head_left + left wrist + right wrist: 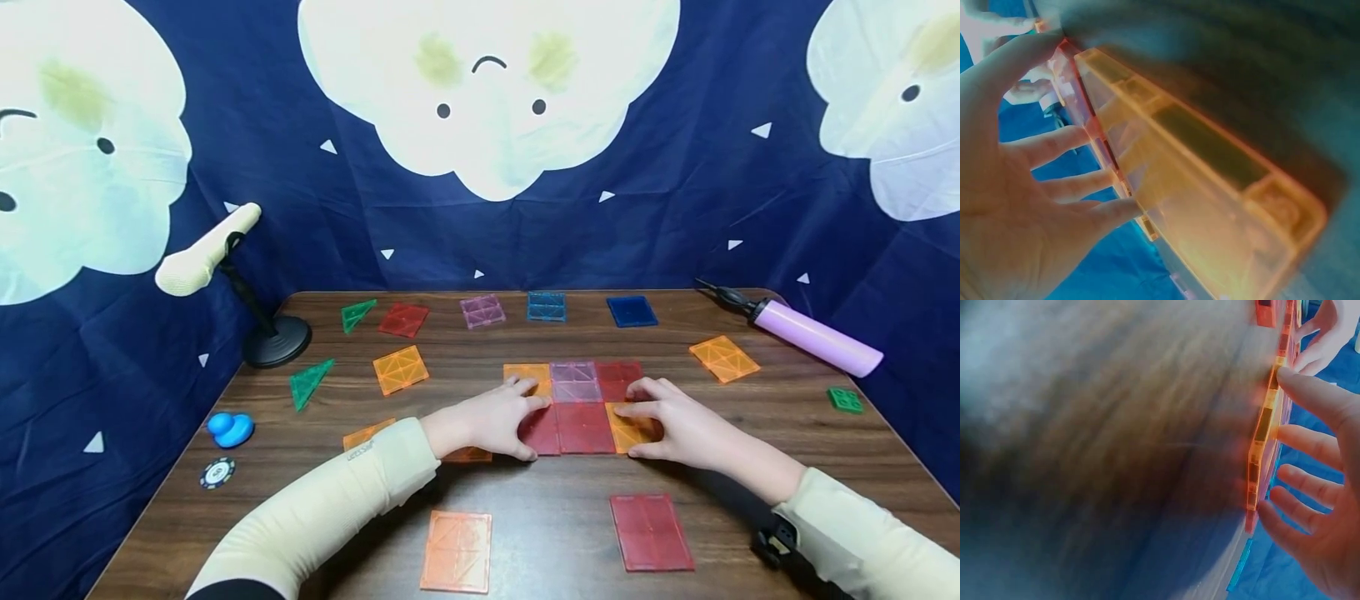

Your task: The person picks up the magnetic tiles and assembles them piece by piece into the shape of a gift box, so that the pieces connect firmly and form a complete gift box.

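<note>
- Nearest on the counter (558, 533), a pale orange tile (457, 552) lies on the left and a dark red tile (652, 533) on the right, well apart.
- Two cream sleeves (337, 492) reach in, a black device (776, 542) at the right wrist.
- Orange tile parts (367, 435) show on both sides of the left forearm; I cannot tell whether they are one tile or two.
- At the left edge, a patterned chip (217, 472) lies just in front of a blue duck (231, 430).
- The tile block (585, 427) lies flat mid-counter, six squares edge to edge: red, red, orange in the front row; orange, purple, red behind.
- The left grip (491, 417) is spread at the block's left side, thumb by the front red square.
- The right grip (678, 425) is spread too, fingertips touching the front orange square.
- Beyond lie a green triangle (309, 385), a green brick (845, 400) and a lilac pump (817, 337).
- A black stand (276, 342) holds a cream club-shaped object (206, 254).
- Along the back lie red, purple and blue tiles (632, 311).
- Behind hangs a navy cloth (420, 217) with white clouds.
</note>
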The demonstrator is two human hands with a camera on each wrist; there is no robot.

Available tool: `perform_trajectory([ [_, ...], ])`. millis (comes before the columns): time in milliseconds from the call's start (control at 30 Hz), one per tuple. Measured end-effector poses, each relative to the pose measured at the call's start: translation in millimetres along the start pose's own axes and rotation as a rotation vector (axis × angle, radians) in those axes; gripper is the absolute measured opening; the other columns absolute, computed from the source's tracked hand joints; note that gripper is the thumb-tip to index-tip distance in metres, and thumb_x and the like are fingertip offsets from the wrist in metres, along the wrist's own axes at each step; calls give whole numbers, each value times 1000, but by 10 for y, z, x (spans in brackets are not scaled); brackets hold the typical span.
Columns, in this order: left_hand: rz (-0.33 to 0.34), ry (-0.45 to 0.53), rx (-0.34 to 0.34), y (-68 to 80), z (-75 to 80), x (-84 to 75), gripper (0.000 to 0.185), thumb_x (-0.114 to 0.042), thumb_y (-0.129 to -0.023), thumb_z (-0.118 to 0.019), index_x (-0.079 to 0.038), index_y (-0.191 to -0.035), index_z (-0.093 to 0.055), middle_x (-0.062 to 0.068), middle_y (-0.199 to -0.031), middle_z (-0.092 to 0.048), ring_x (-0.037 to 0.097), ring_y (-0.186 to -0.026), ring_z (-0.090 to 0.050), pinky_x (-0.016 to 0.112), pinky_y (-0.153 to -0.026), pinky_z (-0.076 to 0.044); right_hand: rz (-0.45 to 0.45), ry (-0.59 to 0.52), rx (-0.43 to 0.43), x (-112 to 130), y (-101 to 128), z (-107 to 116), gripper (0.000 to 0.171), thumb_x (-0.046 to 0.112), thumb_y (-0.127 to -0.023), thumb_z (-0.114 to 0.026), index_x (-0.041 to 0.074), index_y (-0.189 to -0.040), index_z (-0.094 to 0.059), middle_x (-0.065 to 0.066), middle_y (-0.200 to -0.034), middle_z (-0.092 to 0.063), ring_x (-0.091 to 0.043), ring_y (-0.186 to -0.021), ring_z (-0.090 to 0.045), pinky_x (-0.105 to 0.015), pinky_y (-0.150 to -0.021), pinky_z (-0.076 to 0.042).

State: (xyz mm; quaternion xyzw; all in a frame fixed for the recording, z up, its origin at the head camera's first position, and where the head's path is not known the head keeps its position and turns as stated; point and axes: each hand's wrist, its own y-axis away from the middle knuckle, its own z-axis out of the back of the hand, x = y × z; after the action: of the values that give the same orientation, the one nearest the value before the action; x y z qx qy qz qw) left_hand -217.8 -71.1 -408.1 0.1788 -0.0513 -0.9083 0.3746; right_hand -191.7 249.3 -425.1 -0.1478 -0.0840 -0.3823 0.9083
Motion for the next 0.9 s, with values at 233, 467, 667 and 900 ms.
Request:
perform_trajectory([
  [233,-49,207,-43,155,104,219,75,-39,-94,-73,-6,-155,-42,19,-162,-31,38,-149,-28,52,-117,-29,-57,-125,100,-22,-26,35,56,36,-81,-87,15,-129,-67,-21,-148,-48,-46,-134,-43,-67,-102,-40],
  [467,41,120,-162,594,142,250,59,-30,-94,-74,-5,-144,-56,16,-148,-51,34,-132,-51,50,-107,-43,-73,-188,182,-58,-38,73,69,39,-85,-83,16,-146,-58,-23,-157,-39,-52,-141,-33,-72,-104,-35],
  [667,109,28,-164,874,-6,213,62,-30,-89,-80,-1,-140,-60,23,-146,-52,41,-132,-50,55,-106,-44,-84,-176,197,-73,-47,75,69,39,-85,-83,16,-145,-59,-24,-157,-38,-52,-140,-35,-70,-103,-37],
  [900,92,-25,-215,839,-96,277,52,-18,-86,-82,4,-131,-66,27,-138,-57,42,-127,-54,52,-106,-45,-88,-192,199,-68,-66,64,68,36,-85,-83,15,-145,-59,-24,-157,-39,-51,-140,-36,-70,-104,-37],
])
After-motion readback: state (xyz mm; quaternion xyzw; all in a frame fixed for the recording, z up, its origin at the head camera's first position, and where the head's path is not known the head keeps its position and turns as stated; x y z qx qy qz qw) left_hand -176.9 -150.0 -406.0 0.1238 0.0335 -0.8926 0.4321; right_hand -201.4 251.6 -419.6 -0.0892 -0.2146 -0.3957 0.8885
